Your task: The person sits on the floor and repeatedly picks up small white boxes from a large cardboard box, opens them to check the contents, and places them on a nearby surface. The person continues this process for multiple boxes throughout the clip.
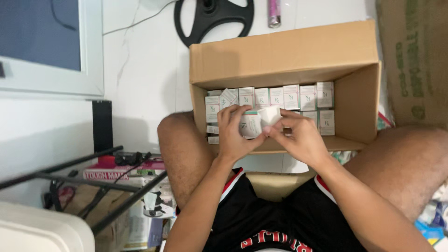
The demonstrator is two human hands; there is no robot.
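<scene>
My left hand [234,130] and right hand [298,135] both grip one small white carton [255,122] between fingertips, held over the open cardboard box [280,56] with rows of similar cartons [291,97] inside.

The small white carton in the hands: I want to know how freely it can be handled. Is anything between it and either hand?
Nothing visible. Both the left hand and right hand already grip the small white carton directly, above the cardboard box of similar cartons.
</scene>
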